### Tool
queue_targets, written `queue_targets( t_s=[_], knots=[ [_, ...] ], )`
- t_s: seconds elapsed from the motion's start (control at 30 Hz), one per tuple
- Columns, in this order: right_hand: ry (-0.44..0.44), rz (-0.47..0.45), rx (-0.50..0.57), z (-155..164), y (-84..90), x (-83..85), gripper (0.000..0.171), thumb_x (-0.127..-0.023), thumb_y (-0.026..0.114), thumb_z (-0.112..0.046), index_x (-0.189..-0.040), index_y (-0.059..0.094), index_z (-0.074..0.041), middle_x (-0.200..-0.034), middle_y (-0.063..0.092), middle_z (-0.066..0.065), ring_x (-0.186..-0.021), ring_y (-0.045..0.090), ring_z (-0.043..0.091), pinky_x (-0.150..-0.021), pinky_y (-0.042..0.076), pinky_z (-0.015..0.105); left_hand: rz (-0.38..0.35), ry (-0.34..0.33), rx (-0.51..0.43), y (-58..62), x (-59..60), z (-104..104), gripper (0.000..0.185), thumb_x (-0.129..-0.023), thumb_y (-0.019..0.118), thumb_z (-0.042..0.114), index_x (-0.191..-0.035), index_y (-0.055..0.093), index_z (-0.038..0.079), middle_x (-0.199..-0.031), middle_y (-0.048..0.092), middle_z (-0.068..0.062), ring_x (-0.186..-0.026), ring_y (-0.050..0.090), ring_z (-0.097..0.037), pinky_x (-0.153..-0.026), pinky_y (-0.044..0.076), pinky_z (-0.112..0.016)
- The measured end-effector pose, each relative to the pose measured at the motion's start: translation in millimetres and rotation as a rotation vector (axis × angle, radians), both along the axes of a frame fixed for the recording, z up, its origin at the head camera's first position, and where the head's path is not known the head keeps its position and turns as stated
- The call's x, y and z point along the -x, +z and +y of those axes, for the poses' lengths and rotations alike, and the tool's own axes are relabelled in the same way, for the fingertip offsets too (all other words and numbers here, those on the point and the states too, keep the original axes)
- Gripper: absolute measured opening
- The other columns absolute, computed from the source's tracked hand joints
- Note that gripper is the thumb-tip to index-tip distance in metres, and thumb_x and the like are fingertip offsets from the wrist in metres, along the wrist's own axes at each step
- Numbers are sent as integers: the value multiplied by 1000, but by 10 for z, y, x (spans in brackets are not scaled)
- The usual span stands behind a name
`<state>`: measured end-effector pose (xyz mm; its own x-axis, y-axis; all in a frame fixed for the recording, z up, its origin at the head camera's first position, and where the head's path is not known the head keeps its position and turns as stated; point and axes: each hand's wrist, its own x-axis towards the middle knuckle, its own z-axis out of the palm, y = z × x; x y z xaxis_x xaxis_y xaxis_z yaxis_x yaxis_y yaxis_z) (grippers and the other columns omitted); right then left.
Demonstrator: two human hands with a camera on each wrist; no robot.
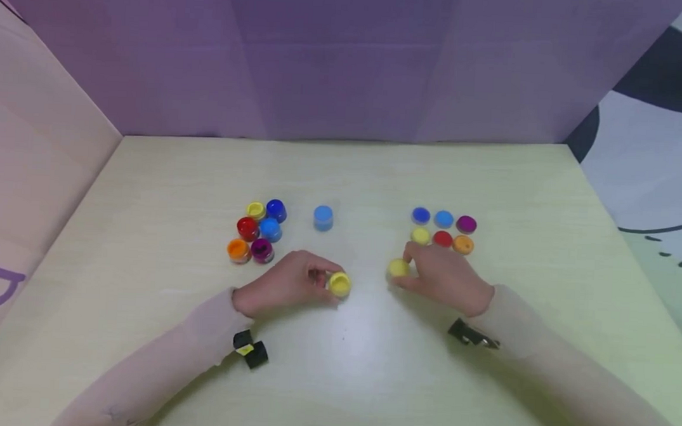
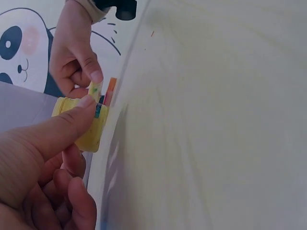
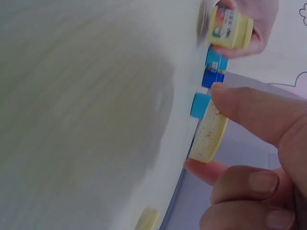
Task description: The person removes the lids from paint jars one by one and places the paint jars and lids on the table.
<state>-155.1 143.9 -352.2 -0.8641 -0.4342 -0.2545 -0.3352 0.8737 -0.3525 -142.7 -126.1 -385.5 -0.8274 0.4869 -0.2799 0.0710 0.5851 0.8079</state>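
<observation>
My left hand (image 1: 283,285) grips a small yellow paint pot (image 1: 340,283), thumb and fingers curled round its body; the left wrist view shows the thumb (image 2: 57,132) pressed along the pot's side (image 2: 84,125). The pot sits low over the table (image 1: 357,366), a little toward the near edge from the middle. My right hand (image 1: 444,275) pinches the yellow lid (image 1: 398,267) between thumb and fingertips; the right wrist view shows the lid (image 3: 209,134) edge-on, paint-speckled on its inner face, with the thumb (image 3: 249,112) on top and a finger underneath. Lid and pot are apart, with a bare stretch of table between them.

Toward the far edge on my left stands a cluster of open paint pots: yellow (image 1: 255,210), dark blue (image 1: 276,210), red (image 1: 247,227), light blue (image 1: 270,229), orange (image 1: 238,250) and purple (image 1: 262,249), packed so they touch or nearly touch. A capped light blue pot (image 1: 323,216) stands alone just to their right. On the right side lie loose lids in two rows: blue (image 1: 421,215), light blue (image 1: 443,219) and purple (image 1: 466,224) behind, yellow (image 1: 420,235), red (image 1: 443,238) and orange (image 1: 463,244) in front, just beyond my right hand's knuckles.
</observation>
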Motion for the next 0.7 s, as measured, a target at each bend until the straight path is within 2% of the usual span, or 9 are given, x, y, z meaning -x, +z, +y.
queue_targets(
  t_s=[0.13,0.33,0.7],
  knots=[
    [-30,-8,-9,87,0,22,41,-83,72,-34,-105,58,-3,-55,43,-1,-48,40,13,-47,32,24,-2,40,-10,26,-16,-164,42,-74,81,27,-114,68,28,-74,59,-1,-73,54,-20,-65,46,-29],
    [-44,33,-26,217,-29,69,42,-83,71,-34,-105,57,-1,-59,46,0,-50,42,13,-47,33,25,37,76,-2,57,-47,-398,42,-75,80,24,-115,68,22,-77,58,-1,-76,52,-21,-65,45,-29],
    [-52,116,-12,346,-71,121,43,-82,72,-34,-100,57,1,-54,42,-1,-50,40,14,-45,31,26,40,163,48,9,-157,-796,42,-75,80,23,-114,68,13,-75,54,-3,-76,50,-21,-60,44,-25]
  ],
)
